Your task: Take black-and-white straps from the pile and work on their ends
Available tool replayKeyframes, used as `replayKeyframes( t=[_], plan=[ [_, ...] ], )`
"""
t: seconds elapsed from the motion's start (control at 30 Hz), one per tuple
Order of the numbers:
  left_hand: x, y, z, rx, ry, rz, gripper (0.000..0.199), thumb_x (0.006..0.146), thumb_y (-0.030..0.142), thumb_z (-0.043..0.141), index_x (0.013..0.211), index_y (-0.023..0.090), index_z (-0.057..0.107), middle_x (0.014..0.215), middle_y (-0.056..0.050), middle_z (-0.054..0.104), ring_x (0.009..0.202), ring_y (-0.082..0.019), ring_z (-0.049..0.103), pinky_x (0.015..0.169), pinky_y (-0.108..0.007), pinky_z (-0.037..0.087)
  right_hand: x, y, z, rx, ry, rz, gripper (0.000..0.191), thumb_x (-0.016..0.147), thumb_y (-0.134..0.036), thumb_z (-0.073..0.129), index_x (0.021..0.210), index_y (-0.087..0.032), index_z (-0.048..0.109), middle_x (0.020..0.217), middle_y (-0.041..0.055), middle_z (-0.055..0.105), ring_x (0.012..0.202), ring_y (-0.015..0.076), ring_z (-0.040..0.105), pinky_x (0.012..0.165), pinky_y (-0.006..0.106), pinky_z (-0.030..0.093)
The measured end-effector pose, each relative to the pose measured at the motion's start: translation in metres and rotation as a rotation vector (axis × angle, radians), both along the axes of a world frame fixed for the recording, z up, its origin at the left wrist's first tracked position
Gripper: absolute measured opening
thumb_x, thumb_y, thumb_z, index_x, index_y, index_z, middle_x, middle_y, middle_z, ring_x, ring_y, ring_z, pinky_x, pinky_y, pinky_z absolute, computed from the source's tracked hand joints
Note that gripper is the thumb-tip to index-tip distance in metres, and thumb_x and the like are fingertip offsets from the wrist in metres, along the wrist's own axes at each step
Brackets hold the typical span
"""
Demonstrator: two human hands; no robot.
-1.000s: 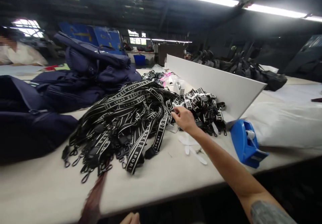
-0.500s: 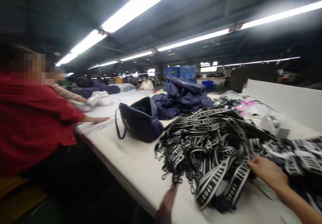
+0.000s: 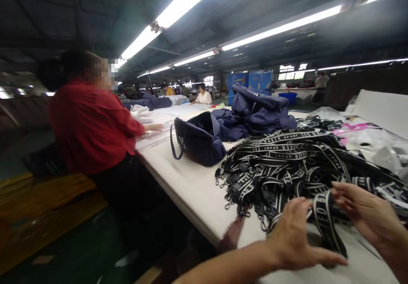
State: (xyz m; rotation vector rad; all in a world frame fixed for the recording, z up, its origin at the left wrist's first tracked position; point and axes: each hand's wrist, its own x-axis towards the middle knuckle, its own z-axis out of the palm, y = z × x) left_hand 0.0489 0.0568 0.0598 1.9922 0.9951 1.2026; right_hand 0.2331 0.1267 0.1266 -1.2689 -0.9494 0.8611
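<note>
Lower right, the left hand (image 3: 295, 233) gapes wide, thumb (image 3: 330, 256) stretched out, facing the right hand (image 3: 363, 207), its fingers (image 3: 346, 189) pointing leftward!

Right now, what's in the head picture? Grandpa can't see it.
Left hand and right hand flank a webbing strap by a heap of TED BAKER SPORT straps on a table. Navy bags lie behind; someone in red stands left.

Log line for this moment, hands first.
left hand: open, beside strap | right hand: at same strap, grip unclear | nearby: strap pile, open navy bag, person in red
</note>
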Motion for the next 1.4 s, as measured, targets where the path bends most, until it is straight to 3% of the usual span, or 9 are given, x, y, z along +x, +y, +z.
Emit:
replayKeyframes(
  t=[0.1,0.2,0.4,0.67,0.9,1.1,1.23,1.3,1.4],
  plan=[
    [0.028,0.027,0.001,0.192,0.507,-0.014,0.081,0.063,0.040,0.085,0.130,0.007,0.053,0.122,-0.017,0.065,0.114,-0.027,0.060,0.100,-0.037,0.051,-0.022,-0.018,-0.013,-0.069,-0.016,-0.074,0.028,0.056,-0.040,0.073,0.070,-0.018,0.064,0.072,0.0075,0.065,0.060,0.0150,0.059,0.051,0.028,0.045],
    [0.031,0.029,-0.021,0.187,0.480,-0.046,0.018,0.087,0.013,0.055,0.099,0.013,0.067,0.101,-0.012,0.070,0.104,-0.024,0.061,0.097,-0.041,0.049,-0.012,-0.036,-0.040,-0.143,-0.127,-0.141,0.018,0.064,-0.028,0.061,0.078,-0.016,0.060,0.067,0.0027,0.064,0.057,0.0130,0.057,0.052,0.024,0.044],
    [0.018,0.033,-0.059,0.136,0.299,-0.083,0.029,0.096,0.021,0.039,0.099,0.011,0.066,0.112,-0.019,0.065,0.122,-0.031,0.048,0.111,-0.053,0.032,0.031,-0.054,-0.096,-0.279,-0.248,-0.106,0.021,0.067,-0.019,0.064,0.087,-0.013,0.067,0.073,0.0034,0.068,0.066,0.0149,0.059,0.060,0.025,0.047],
    [0.043,0.038,-0.044,-0.117,-0.004,-0.051,0.056,0.084,0.041,0.063,0.130,0.012,0.053,0.127,-0.017,0.062,0.119,-0.029,0.056,0.108,-0.047,0.040,0.002,-0.063,-0.099,-0.044,-0.247,0.085,0.023,0.082,-0.039,0.057,0.076,-0.017,0.062,0.074,-0.0007,0.063,0.075,0.0162,0.056,0.071,0.027,0.046],
    [0.057,0.048,-0.012,-0.573,-0.375,-0.086,0.037,0.068,0.040,0.077,0.089,0.011,0.068,0.077,-0.007,0.071,0.070,-0.017,0.066,0.067,-0.028,0.053,-0.009,-0.076,-0.086,0.092,-0.045,0.343,0.036,0.076,-0.041,0.068,0.102,-0.016,0.062,0.083,0.0014,0.068,0.081,0.0180,0.064,0.079,0.032,0.052],
    [0.024,0.022,0.065,-0.675,-0.803,-0.164,0.007,0.085,0.022,0.065,0.083,0.017,0.061,0.079,0.002,0.070,0.071,-0.008,0.067,0.071,-0.021,0.057,-0.008,-0.117,-0.055,0.096,-0.204,0.520,0.085,0.072,-0.038,0.081,0.143,-0.020,0.037,0.115,0.0105,0.067,0.108,0.0241,0.063,0.097,0.043,0.049],
    [-0.001,0.010,0.109,-0.699,-1.097,-0.132,0.020,0.094,0.005,0.045,0.082,0.011,0.061,0.081,-0.004,0.073,0.072,-0.009,0.071,0.073,-0.021,0.060,-0.033,-0.141,-0.041,0.263,-0.468,0.573,0.049,0.077,-0.030,0.077,0.122,-0.018,0.062,0.118,0.0099,0.067,0.111,0.0254,0.061,0.101,0.042,0.045],
    [-0.010,0.008,0.119,-0.705,-1.155,-0.096,0.024,0.096,0.004,0.041,0.082,0.008,0.061,0.077,-0.004,0.072,0.071,-0.008,0.071,0.074,-0.020,0.059,-0.050,-0.148,-0.036,0.298,-0.347,0.588,0.020,0.085,-0.027,0.066,0.102,-0.016,0.069,0.100,0.0069,0.071,0.098,0.0220,0.065,0.094,0.039,0.049],
    [-0.020,0.005,0.119,-0.704,-1.173,-0.076,0.026,0.095,0.003,0.040,0.084,0.005,0.062,0.078,-0.006,0.072,0.077,-0.008,0.071,0.084,-0.020,0.058,-0.074,-0.158,-0.026,0.313,-0.032,0.664,0.018,0.090,-0.031,0.063,0.092,-0.014,0.070,0.090,0.0057,0.072,0.093,0.0199,0.067,0.092,0.037,0.051]
  ],
)
